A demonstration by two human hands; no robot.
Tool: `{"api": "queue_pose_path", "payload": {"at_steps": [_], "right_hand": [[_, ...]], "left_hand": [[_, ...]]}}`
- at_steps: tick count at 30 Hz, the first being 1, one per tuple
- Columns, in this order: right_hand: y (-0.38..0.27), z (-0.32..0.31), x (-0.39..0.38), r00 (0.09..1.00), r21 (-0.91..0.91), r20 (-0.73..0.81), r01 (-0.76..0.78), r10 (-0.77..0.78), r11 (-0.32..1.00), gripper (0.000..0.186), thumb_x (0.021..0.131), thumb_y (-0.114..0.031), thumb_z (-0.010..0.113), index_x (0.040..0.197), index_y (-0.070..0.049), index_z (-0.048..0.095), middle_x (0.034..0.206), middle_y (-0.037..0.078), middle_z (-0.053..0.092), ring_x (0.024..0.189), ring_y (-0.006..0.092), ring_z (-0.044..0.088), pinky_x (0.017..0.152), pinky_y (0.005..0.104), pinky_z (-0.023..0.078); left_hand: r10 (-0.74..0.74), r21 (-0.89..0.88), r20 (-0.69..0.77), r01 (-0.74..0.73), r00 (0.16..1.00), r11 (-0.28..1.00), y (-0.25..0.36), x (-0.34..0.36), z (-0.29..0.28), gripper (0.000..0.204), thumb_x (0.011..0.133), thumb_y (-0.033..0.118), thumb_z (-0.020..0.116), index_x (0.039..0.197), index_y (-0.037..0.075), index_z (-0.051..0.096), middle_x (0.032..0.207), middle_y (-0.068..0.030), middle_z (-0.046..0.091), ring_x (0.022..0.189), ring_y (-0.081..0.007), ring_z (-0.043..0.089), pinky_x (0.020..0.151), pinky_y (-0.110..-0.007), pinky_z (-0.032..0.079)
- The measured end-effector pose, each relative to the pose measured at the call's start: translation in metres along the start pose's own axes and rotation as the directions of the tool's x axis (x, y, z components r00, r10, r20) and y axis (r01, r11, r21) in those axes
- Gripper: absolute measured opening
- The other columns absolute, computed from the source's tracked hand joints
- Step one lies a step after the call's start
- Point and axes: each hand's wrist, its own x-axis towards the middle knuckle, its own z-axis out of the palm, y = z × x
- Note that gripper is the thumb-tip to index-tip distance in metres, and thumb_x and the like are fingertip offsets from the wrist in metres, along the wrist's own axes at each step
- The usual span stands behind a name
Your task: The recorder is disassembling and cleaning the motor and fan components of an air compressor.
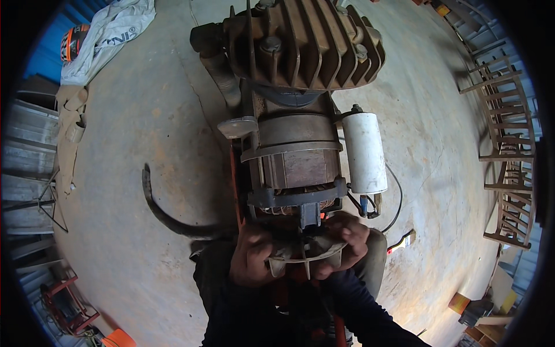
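Note:
A dark, worn air compressor pump and motor [303, 165] stands upright in front of me, with its finned cylinder head [300, 49] at the far end. At the motor's near end, my left hand [252, 254] and my right hand [348, 243] grip a round cooling fan [306, 261] with short blades from its two sides. The fan sits close to the motor's end bracket [298, 196]; whether it touches the shaft is hidden. A white cylindrical capacitor [365, 153] hangs at the motor's right side, with wires at its lower end.
A black hose [167, 222] curves over the concrete floor on the left. A paintbrush [403, 242] lies to the right of my knee. Wooden chair frames [509, 115] line the right wall. At the far left are a white sack [110, 40] and an orange-and-black object [74, 43].

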Motion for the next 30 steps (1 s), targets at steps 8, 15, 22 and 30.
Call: {"api": "queue_pose_path", "payload": {"at_steps": [8,15,22,30], "right_hand": [[-0.009,-0.019,-0.011,0.969,-0.09,0.203,-0.127,0.144,0.988,0.076,0.069,-0.022,0.085,0.127,-0.008,0.038,0.109,0.018,0.049,0.097,0.0301,0.056,0.085,0.0414,0.048],[-0.01,-0.033,-0.024,0.881,-0.171,0.277,-0.348,0.384,0.922,0.072,0.068,-0.019,0.085,0.123,-0.007,0.038,0.111,0.016,0.047,0.101,0.0297,0.052,0.09,0.0417,0.044],[-0.007,-0.037,0.006,0.767,0.055,0.488,-0.504,0.417,0.862,0.067,0.068,-0.013,0.082,0.117,-0.008,0.037,0.107,0.014,0.045,0.097,0.0262,0.048,0.09,0.0412,0.041],[-0.006,-0.026,-0.004,0.859,0.091,0.344,-0.432,0.379,0.897,0.065,0.063,-0.006,0.079,0.108,-0.012,0.032,0.104,0.012,0.041,0.094,0.0244,0.043,0.086,0.0396,0.039]], "left_hand": [[-0.052,0.033,0.16,0.048,0.986,0.998,0.003,0.008,-0.011,0.058,0.07,0.016,0.089,0.105,0.007,0.043,0.096,-0.0141,0.056,0.083,-0.031,0.06,0.07,-0.04,0.052],[-0.079,0.023,0.157,0.076,0.985,0.997,0.004,0.008,-0.011,0.056,0.07,0.013,0.088,0.105,0.006,0.044,0.096,-0.0139,0.055,0.086,-0.0309,0.059,0.073,-0.039,0.052],[-0.112,0.032,0.075,0.109,0.991,0.993,0.007,-0.002,-0.002,0.058,0.069,0.014,0.088,0.108,0.005,0.045,0.099,-0.0149,0.054,0.089,-0.0329,0.06,0.076,-0.04,0.052],[-0.038,0.035,0.199,0.032,0.979,0.999,0.004,0.009,-0.009,0.06,0.065,0.017,0.091,0.102,0.006,0.044,0.104,-0.0159,0.053,0.09,-0.0332,0.059,0.075,-0.041,0.051]]}}
